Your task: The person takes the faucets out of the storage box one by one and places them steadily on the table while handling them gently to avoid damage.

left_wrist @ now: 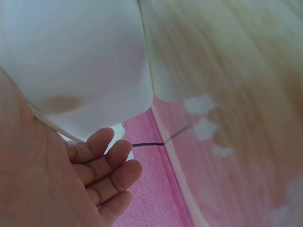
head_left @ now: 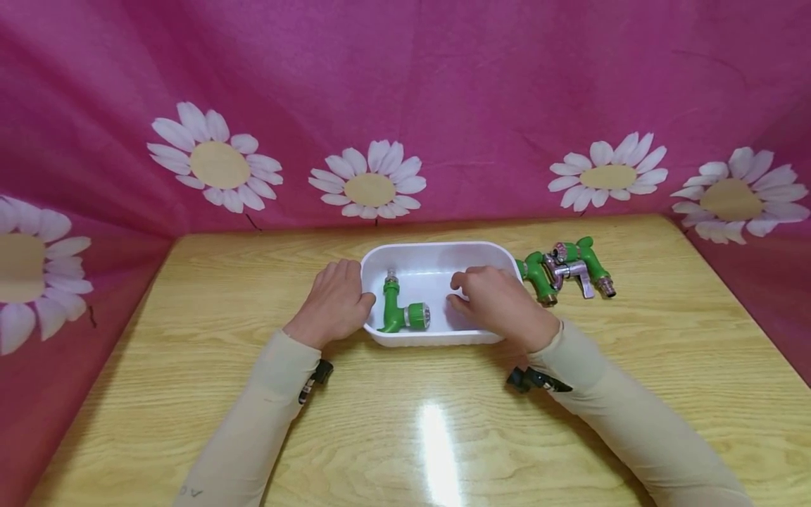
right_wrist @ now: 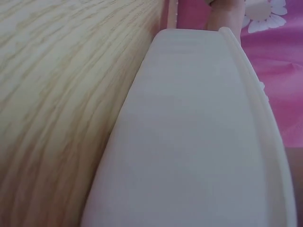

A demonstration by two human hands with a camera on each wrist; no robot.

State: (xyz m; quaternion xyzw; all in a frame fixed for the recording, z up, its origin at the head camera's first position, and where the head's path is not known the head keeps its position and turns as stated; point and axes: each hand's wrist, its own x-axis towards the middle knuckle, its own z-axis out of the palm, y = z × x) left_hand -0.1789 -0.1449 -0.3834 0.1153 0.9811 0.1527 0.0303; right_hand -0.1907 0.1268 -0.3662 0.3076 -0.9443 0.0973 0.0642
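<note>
A white plastic tub (head_left: 437,339) sits on the table. My left hand (head_left: 336,299) holds its left end, thumb over the rim; the left wrist view shows the other fingers (left_wrist: 120,175) loosely curled outside the wall. Inside, at the left, lies a green tap (head_left: 393,310) with a round green knob and a clear threaded end. My right hand (head_left: 500,303) reaches over the tub's right side, thumb and forefinger apart, with nothing visible between them. In the right wrist view the tub's outer wall (right_wrist: 184,127) hides most of that hand.
Right of the tub lie more taps: a green one (head_left: 538,278) beside the rim, a chrome lever tap (head_left: 573,271), and another green one (head_left: 589,260). A pink flowered cloth (head_left: 475,105) hangs behind the wooden table (head_left: 380,429).
</note>
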